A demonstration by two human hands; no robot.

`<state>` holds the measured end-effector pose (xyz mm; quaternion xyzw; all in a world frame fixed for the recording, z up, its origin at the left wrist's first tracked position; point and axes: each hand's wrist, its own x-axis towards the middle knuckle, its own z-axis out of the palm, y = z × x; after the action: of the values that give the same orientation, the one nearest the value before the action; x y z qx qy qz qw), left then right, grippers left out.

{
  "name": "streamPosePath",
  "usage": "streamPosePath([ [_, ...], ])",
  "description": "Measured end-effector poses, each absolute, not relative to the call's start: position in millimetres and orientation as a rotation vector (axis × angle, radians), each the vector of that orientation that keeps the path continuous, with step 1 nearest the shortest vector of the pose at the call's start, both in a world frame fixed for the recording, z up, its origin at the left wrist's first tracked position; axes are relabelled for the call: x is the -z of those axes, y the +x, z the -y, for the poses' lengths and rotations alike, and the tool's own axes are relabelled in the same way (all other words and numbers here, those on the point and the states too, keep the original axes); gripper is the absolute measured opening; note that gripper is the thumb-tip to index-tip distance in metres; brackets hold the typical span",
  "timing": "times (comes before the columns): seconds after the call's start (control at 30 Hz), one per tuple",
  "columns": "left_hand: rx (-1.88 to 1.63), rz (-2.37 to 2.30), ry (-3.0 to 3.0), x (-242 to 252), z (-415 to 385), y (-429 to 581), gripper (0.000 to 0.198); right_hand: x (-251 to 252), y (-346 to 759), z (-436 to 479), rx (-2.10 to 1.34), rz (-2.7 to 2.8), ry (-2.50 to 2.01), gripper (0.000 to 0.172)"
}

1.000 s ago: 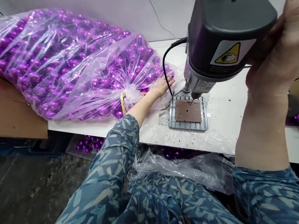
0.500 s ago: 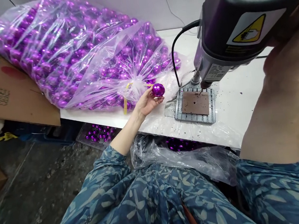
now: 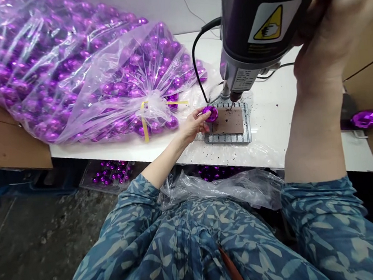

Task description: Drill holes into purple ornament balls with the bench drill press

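My left hand (image 3: 192,127) holds a shiny purple faceted bauble (image 3: 210,114) in its fingertips, just over the left edge of a metal jig (image 3: 227,138). A brown plate (image 3: 227,121) with drilling dust on it lies in the jig. Above the plate hangs the drill bit (image 3: 232,101) of a grey bench drill (image 3: 255,27). My right hand (image 3: 330,20) wraps around the right side of the drill's housing, and its fingers are partly cut off by the frame.
A big clear bag of purple baubles (image 3: 68,76), tied with yellow tape (image 3: 144,122), lies on a white table (image 3: 270,118) scattered with dark specks. A clear tray of baubles (image 3: 110,173) sits below the table edge. Another purple bauble (image 3: 368,119) lies at right.
My left hand has carried the bauble from beside the bag to the jig's left edge. One second ago that hand lay on the bag without a bauble. My right hand stays on the drill.
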<state>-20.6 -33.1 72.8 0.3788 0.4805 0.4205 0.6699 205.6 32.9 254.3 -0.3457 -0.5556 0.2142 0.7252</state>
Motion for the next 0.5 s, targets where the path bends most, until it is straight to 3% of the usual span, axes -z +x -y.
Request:
streamPosePath([
  [0.23, -0.937, -1.148, 1.107, -54, 13, 7, 0.034, -251, 208, -33, -0.469, 1.264, -0.649, 0.037],
  [0.5, -0.988, -1.071, 1.423, -22, 2, 11, 0.048, -254, 205, -31, -0.454, 1.240, -0.768, 0.042],
])
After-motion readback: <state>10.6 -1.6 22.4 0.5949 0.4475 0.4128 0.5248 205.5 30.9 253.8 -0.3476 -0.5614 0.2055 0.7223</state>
